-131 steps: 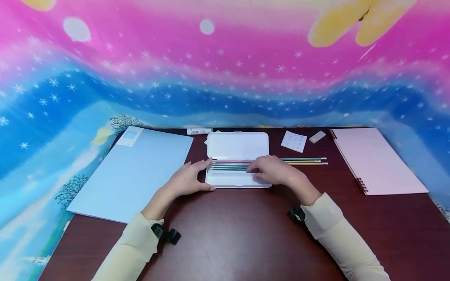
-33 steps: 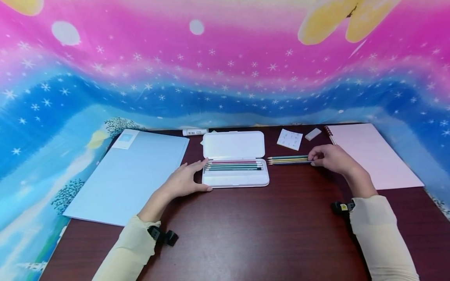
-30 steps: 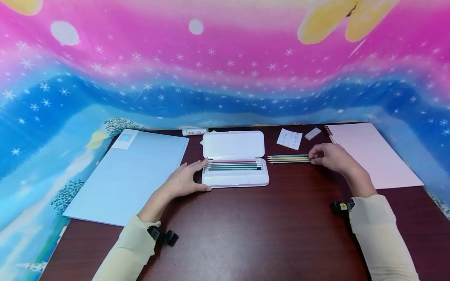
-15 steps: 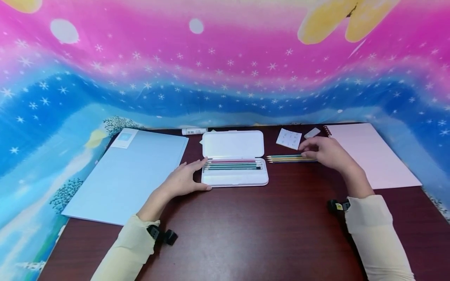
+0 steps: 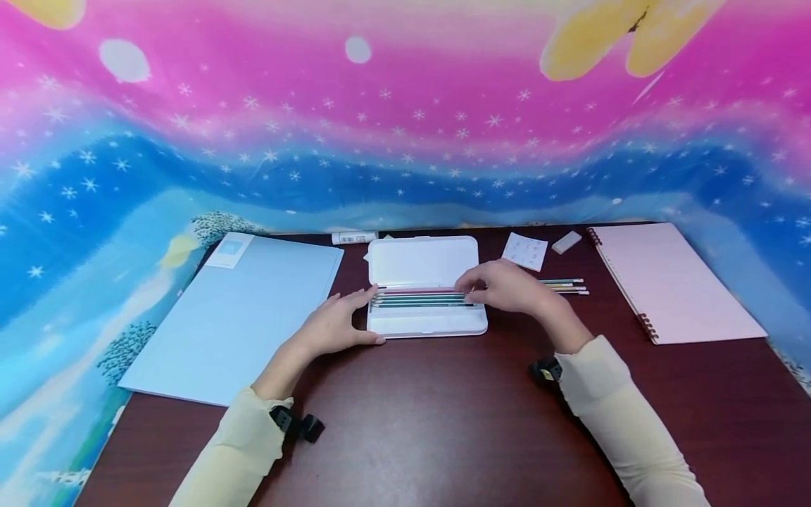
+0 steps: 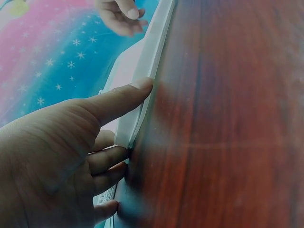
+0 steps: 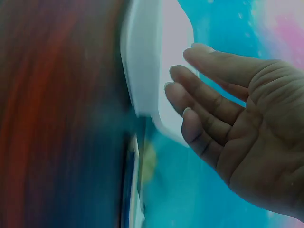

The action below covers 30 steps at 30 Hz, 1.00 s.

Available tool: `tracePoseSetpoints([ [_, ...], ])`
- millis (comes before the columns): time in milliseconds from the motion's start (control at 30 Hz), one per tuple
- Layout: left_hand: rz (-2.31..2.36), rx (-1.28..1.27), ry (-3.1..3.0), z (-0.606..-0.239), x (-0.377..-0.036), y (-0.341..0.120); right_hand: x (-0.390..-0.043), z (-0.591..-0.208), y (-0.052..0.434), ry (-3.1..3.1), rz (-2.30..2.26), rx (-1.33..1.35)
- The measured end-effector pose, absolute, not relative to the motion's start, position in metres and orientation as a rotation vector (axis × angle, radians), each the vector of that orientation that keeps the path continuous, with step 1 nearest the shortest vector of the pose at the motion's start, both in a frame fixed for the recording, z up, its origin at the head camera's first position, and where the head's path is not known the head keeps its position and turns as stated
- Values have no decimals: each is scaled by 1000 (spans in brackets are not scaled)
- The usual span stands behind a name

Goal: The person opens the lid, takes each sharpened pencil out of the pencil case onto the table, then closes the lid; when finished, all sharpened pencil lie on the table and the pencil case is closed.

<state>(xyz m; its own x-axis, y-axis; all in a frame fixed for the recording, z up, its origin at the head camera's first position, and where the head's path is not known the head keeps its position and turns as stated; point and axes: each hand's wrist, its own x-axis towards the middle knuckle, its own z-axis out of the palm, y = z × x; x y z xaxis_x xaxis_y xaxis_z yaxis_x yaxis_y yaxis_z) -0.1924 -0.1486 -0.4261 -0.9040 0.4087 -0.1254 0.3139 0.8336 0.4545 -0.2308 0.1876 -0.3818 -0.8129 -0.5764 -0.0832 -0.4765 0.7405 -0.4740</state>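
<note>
A bright backdrop of pink and blue bands with white stars hangs behind a dark reddish wooden table, whose polished top looks smooth enough to let light things slide. At its far middle lies an open white pencil case, lid flat behind the tray, with several pencils laid side by side in it. The case looks like thin rigid plastic, light and probably prone to skating (hence a steadying hand). The left hand rests against its left end, fingers nearly straight, thumb along the near edge. The right hand hovers over the tray's right end; the wrist view shows its fingers loosely extended and slightly spread, and whether they pinch a pencil I cannot tell. The pencils seem slim, stiff and apt to roll, best taken mid-shaft. More loose pencils lie just right, near a pink spiral notebook; a pale blue folder lies left.
</note>
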Motion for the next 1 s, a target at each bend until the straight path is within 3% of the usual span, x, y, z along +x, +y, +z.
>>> tracePoseSetpoints([
  [567,609,547,2806,-427,-193,-149,-225,-394,151,2655,-447,-838],
  [1000,623,550,2798,-427,-192,-150,-231,-388,181,2741,-646,-899],
])
